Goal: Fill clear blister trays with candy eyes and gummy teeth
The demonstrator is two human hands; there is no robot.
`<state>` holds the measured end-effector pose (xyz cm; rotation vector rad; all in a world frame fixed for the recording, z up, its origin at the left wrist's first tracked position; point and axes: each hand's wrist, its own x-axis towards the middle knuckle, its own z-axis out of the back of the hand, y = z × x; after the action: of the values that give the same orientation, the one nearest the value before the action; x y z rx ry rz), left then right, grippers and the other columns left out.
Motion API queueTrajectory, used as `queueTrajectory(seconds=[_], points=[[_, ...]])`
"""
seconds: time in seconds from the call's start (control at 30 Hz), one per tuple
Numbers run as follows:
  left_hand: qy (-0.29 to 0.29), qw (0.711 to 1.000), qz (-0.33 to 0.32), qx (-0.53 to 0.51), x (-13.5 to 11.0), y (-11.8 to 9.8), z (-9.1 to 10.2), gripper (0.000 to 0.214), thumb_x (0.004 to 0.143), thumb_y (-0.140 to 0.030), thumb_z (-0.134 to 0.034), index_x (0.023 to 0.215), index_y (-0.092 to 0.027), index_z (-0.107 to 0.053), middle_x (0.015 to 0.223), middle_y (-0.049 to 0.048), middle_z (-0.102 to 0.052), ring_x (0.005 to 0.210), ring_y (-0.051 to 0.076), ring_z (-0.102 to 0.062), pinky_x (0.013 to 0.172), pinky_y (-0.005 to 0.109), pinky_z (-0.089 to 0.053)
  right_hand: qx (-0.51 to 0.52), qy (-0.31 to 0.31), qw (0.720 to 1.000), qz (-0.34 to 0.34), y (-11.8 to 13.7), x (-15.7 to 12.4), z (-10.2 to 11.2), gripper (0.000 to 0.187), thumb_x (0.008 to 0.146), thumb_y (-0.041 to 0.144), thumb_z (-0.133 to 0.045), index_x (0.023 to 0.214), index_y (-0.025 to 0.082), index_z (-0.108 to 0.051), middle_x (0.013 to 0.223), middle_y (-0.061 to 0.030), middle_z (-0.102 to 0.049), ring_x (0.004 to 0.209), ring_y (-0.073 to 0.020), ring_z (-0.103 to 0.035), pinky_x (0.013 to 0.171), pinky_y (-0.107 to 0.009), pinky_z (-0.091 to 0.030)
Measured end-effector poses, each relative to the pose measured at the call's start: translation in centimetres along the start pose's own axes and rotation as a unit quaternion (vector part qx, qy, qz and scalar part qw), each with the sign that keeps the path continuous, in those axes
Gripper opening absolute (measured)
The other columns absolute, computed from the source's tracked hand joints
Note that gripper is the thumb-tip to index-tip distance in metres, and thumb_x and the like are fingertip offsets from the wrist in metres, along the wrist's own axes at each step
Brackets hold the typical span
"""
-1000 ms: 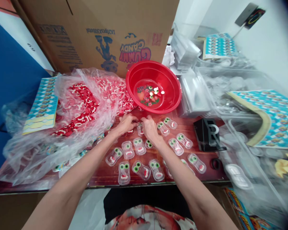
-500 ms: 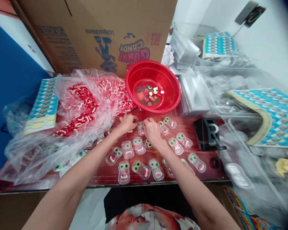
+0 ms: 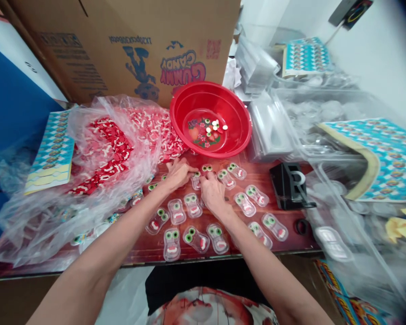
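Observation:
Near the table's middle, a small clear plastic tray [image 3: 196,181] with green gummy eyes lies between my hands. My left hand [image 3: 180,174] has its fingertips closed at the tray's upper left edge. From the right, my right hand [image 3: 212,190] bends its fingers over the tray's lower right side; what they pinch is hidden. Around them lie several similar trays holding green eyes and red-and-white gummy teeth, such as a filled tray [image 3: 172,244] near the front edge. Just beyond my right hand, another tray [image 3: 207,168] shows its two green eyes.
A red basin [image 3: 240,135] with a few loose gummies stands behind. At left is a plastic bag [image 3: 122,117] of gummy teeth beside printed card sheets [image 3: 50,151]. A black tape dispenser [image 3: 284,187], clear plastic bins [image 3: 352,95] and a large carton [image 3: 98,27] surround the table.
My right hand has shifted slightly down and away from the tray's top, uncovering the eyed tray behind it. My left hand stays by the same tray. The view has moved a little.

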<state>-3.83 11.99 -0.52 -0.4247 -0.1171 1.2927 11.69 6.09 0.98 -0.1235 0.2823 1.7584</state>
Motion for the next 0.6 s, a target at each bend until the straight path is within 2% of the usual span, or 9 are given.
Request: queueTrajectory(seconds=[0.13, 0.27, 0.33, 0.43, 0.53, 0.6], points=[[0.013, 0.998, -0.035, 0.043, -0.6, -0.2, 0.4, 0.037, 0.096, -0.032, -0.046, 0.119, -0.026, -0.074, 0.104, 0.0122, -0.061, 0.105, 0.03, -0.045, 0.086, 0.041, -0.032, -0.002, -0.007, 1.0, 0.002, 0.5, -0.5, 0.3, 0.041, 0.098, 0.011, -0.032, 0.129, 0.016, -0.059, 0.126, -0.0181, -0.057, 0.102, -0.0235, -0.065, 0.078, -0.031, -0.054], [-0.022, 0.99, -0.072, 0.123, -1.9, -1.7, 0.9, 0.038, 0.095, -0.023, -0.043, 0.12, -0.028, -0.072, 0.114, 0.0143, -0.06, 0.112, 0.033, -0.044, 0.087, 0.045, -0.033, 0.014, -0.03, 0.999, 0.028, 0.6, -1.0, 0.8, 0.039, 0.095, 0.008, -0.035, 0.126, 0.012, -0.059, 0.123, -0.0198, -0.058, 0.1, -0.0237, -0.066, 0.077, -0.032, -0.057], [-0.038, 0.987, -0.09, 0.125, -2.4, -2.1, 0.8, 0.039, 0.094, -0.02, -0.044, 0.121, -0.028, -0.07, 0.119, 0.0145, -0.06, 0.113, 0.033, -0.045, 0.088, 0.045, -0.033, 0.028, -0.043, 0.998, 0.04, 0.4, -1.1, 0.8, 0.039, 0.093, 0.007, -0.037, 0.126, 0.01, -0.058, 0.124, -0.0211, -0.058, 0.102, -0.0252, -0.066, 0.077, -0.034, -0.057], [0.006, 0.989, -0.118, 0.088, -2.7, -1.7, 0.4, 0.032, 0.092, -0.023, -0.049, 0.113, -0.029, -0.073, 0.117, 0.011, -0.063, 0.107, 0.03, -0.052, 0.086, 0.042, -0.035, 0.053, -0.054, 0.996, 0.044, 0.2, -1.2, 0.5, 0.04, 0.092, 0.009, -0.04, 0.129, 0.009, -0.056, 0.129, -0.0224, -0.056, 0.103, -0.0269, -0.065, 0.08, -0.038, -0.058], [-0.004, 0.991, -0.118, 0.068, -2.6, -0.8, -0.2, 0.031, 0.089, -0.028, -0.056, 0.115, -0.03, -0.073, 0.116, 0.0104, -0.063, 0.106, 0.031, -0.055, 0.084, 0.041, -0.036, 0.076, -0.05, 0.995, 0.042, 0.1, -1.5, 0.9, 0.04, 0.092, 0.013, -0.043, 0.13, 0.011, -0.056, 0.131, -0.0212, -0.057, 0.103, -0.0271, -0.066, 0.081, -0.039, -0.057], [-0.013, 0.99, -0.113, 0.078, -2.5, -0.3, -0.6, 0.032, 0.088, -0.029, -0.058, 0.116, -0.03, -0.073, 0.116, 0.0113, -0.064, 0.106, 0.032, -0.056, 0.083, 0.041, -0.037, 0.092, -0.035, 0.994, 0.053, -0.5, -1.7, 2.3, 0.033, 0.092, 0.016, -0.047, 0.122, 0.015, -0.062, 0.123, -0.0161, -0.064, 0.1, -0.0255, -0.067, 0.08, -0.035, -0.056]])
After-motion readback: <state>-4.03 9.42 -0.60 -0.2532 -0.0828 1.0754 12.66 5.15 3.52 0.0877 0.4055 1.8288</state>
